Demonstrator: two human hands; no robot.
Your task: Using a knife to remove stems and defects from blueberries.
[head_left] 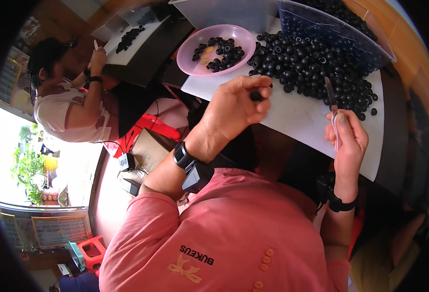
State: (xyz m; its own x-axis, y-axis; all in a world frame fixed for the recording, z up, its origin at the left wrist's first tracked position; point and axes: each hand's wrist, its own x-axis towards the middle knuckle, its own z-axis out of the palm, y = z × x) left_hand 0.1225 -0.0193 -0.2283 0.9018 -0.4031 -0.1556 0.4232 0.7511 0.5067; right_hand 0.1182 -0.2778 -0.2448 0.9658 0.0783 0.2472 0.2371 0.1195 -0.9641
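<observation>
My left hand (230,104) is raised over the near left edge of a white board (299,113), its fingers curled around a small round black part (257,96). To the right, my right hand (349,135) grips the pale handle of a small knife (330,92). The knife's narrow blade points away from me, its tip in front of a pile of black round parts (299,61). Several parts in that pile show hollow, ring-like openings. Beyond my left hand is a pink bowl (183,59) with more black parts and some yellowish bits in it.
A bluish clear bin (292,17) of black parts stands tilted behind the pile. Another translucent bin (224,12) is at the back. At the left, a person (73,104) works at another table (151,46). A cardboard box (148,151) and a red stool (92,252) are on the left.
</observation>
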